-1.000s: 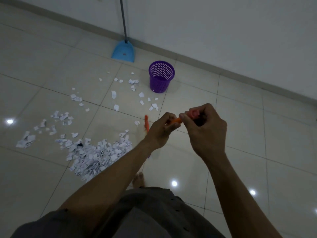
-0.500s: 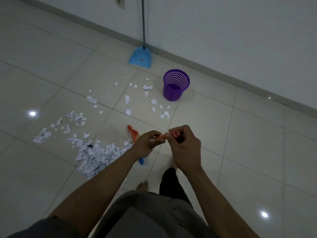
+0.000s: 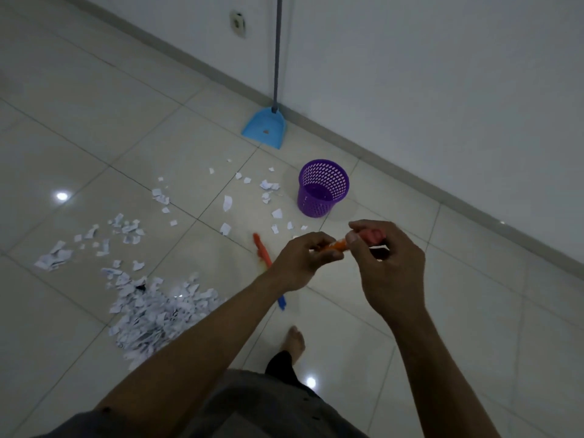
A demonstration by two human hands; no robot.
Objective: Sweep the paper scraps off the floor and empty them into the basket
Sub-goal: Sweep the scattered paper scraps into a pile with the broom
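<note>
The left hand (image 3: pixel 303 260) and right hand (image 3: pixel 388 263) pinch a thin orange stick (image 3: pixel 338 245), perhaps the broom's. Featherlight torn white paper scraps (image 3: pixel 158 308) lie left of the purple mesh basket (image 3: pixel 322 197): sweep, don't pick.

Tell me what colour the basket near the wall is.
Purple, with rows of small holes; the head view shows the basket clearly.

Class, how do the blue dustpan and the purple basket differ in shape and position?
The dustpan is a flat, solid scoop; the basket is round and perforated. The dustpan has a long handle against the wall; the basket has none and stands clear. Both rest on the floor.
</note>
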